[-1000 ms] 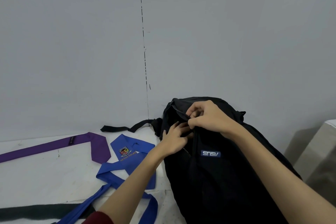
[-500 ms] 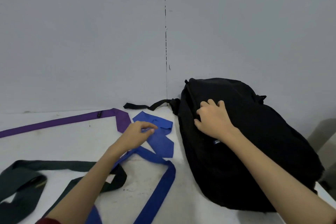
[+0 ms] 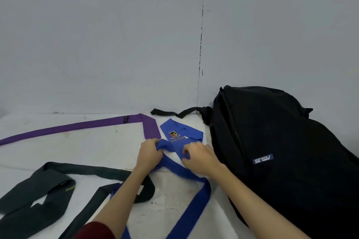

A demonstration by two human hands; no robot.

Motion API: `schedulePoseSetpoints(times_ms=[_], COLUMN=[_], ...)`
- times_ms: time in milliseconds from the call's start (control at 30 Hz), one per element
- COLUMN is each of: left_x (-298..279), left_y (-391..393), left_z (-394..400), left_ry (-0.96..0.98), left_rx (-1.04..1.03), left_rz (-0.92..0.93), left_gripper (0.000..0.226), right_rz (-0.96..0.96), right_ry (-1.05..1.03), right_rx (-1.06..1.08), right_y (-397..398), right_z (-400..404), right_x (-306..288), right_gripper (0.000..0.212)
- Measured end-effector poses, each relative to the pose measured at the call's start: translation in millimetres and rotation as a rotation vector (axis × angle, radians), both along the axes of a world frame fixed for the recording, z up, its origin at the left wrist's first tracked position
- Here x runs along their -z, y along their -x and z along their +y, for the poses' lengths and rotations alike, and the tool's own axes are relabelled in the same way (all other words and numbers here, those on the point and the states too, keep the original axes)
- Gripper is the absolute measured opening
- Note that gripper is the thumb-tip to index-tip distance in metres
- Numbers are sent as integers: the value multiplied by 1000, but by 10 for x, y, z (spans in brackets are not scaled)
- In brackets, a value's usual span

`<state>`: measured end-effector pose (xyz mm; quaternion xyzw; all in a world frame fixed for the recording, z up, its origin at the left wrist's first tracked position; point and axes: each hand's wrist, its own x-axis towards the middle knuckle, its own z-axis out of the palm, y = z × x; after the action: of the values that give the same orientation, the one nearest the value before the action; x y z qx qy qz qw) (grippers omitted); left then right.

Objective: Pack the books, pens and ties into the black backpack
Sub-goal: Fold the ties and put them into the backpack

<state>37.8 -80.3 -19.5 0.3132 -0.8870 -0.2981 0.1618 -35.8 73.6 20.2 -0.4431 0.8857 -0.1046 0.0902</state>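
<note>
Three fabric ties lie on my white surface [image 3: 97,147] beside the large black fabric backpack [image 3: 281,151], which rests against the grey wall. Next largest, the dark green tie [image 3: 38,190] sprawls at left, the purple tie [image 3: 77,126] behind it. Both my left hand [image 3: 149,153] and right hand [image 3: 198,156] pinch the bright blue crested tie [image 3: 182,136], just beside the backpack.

One head-worn camera looks forward and down, close over the white table [image 3: 97,149], facing the grey wall [image 3: 116,35].
</note>
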Motion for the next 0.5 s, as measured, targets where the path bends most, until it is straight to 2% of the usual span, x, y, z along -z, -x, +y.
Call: schedulePoseSetpoints(times_ms=[100, 167, 200, 267, 300, 400, 500], left_x=[-327, -674, -868, -1288, -1492, -2045, -2393], left_y=[3, -23, -50, -120, -153, -251, -277], left_z=[82, 107, 102, 50, 14, -190, -471], left_ry=[18, 74, 104, 146, 161, 273, 366], left_rx=[131, 247, 289, 323, 324, 280, 222], left_rz=[121, 184, 213, 292, 336, 399, 288], left_gripper=[26, 29, 32, 40, 42, 41, 14], right_rz=[-134, -332, -462, -708, -766, -731, -728], right_ry=[241, 391, 443, 529, 579, 712, 874], right_rx=[24, -15, -41, -60, -47, -44, -140], right_y=[43, 49, 51, 47, 42, 33, -34], right_z=[4, -54, -95, -197, -239, -405, -556], right_x=[-185, -440, -590, -919, -1068, -1520, -2003], right_gripper=[52, 64, 58, 33, 23, 15, 15])
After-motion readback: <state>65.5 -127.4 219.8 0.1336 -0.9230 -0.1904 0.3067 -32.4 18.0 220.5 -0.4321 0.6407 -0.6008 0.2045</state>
